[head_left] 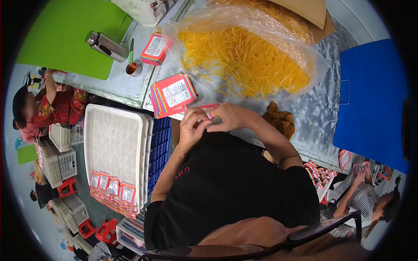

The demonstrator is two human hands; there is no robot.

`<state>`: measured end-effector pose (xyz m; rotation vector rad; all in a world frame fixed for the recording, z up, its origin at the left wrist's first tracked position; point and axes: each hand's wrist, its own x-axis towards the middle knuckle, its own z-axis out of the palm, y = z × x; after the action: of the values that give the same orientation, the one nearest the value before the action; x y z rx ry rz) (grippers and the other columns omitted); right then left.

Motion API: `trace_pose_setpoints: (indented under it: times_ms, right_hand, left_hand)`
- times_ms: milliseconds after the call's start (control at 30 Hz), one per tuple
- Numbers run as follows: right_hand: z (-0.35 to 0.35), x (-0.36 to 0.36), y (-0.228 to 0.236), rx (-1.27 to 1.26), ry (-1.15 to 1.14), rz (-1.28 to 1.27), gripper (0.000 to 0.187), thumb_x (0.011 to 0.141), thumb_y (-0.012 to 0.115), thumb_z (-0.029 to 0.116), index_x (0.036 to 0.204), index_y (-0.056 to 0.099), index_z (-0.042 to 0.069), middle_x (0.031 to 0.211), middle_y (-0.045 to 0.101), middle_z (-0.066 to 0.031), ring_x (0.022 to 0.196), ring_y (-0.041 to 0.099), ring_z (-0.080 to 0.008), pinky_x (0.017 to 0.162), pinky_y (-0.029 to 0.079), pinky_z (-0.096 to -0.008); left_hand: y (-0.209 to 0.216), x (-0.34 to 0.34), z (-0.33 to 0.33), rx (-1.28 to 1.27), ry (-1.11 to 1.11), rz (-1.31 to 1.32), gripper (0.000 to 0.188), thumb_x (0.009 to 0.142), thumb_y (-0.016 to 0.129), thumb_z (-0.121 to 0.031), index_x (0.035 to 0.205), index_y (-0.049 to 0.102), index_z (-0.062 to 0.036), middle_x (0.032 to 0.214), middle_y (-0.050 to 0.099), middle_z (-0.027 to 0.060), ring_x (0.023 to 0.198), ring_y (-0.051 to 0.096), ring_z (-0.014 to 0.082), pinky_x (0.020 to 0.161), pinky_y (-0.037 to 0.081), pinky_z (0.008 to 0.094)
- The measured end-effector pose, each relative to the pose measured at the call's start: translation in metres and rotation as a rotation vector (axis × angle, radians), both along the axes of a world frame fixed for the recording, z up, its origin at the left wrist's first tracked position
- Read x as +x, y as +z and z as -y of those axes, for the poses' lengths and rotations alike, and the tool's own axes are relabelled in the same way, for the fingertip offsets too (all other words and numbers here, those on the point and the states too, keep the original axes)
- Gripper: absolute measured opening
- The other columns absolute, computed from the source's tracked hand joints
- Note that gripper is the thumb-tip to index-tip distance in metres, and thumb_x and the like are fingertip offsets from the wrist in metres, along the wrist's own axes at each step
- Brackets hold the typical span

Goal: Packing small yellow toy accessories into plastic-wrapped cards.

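Close to the table's near edge, my left hand and my right hand meet with bent fingers, closed on a flat red packet with a rainbow-striped edge. My fingers cover most of this packet. Just beyond my left hand lies a fanned stack of similar packets, its top one bearing a white label. A second stack of packets sits farther back. Beyond my hands, a large clear plastic bag lies open, heaped with thin yellow plastic sticks.
To my left stands a white perforated tray with overlapping packets, beside a blue crate. A steel bottle and a cup occupy the table's left. Brown cloth lies at right, before a blue board. People work on both sides.
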<state>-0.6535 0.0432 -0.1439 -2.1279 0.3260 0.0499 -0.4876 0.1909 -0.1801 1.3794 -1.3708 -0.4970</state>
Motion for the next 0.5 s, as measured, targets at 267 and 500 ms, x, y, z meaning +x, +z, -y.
trace_pose_setpoints:
  times_ms: [267, 500]
  right_hand:
    - [-0.008, -0.010, 0.014, -0.031, 0.098, 0.107, 0.032, 0.079, 0.076, 0.030, 0.089, 0.070, 0.001, 0.086, 0.071, -0.0218, 0.086, 0.069, -0.0414, 0.078, 0.054, -0.0494]
    - [-0.001, -0.025, 0.031, -0.124, 0.046, 0.126, 0.028, 0.078, 0.076, 0.025, 0.092, 0.069, 0.002, 0.090, 0.071, -0.0195, 0.092, 0.067, -0.0409, 0.084, 0.053, -0.0485]
  left_hand:
    - [0.030, 0.015, 0.019, 0.590, -0.549, -0.009, 0.085, 0.076, 0.082, -0.010, 0.152, 0.044, -0.0027, 0.144, 0.057, 0.0223, 0.132, 0.058, 0.0379, 0.115, 0.044, 0.0442]
    - [0.019, -0.001, 0.023, 0.492, -0.467, 0.140, 0.107, 0.071, 0.087, -0.012, 0.162, 0.031, -0.0079, 0.148, 0.052, 0.0229, 0.140, 0.048, 0.0422, 0.119, 0.038, 0.0478]
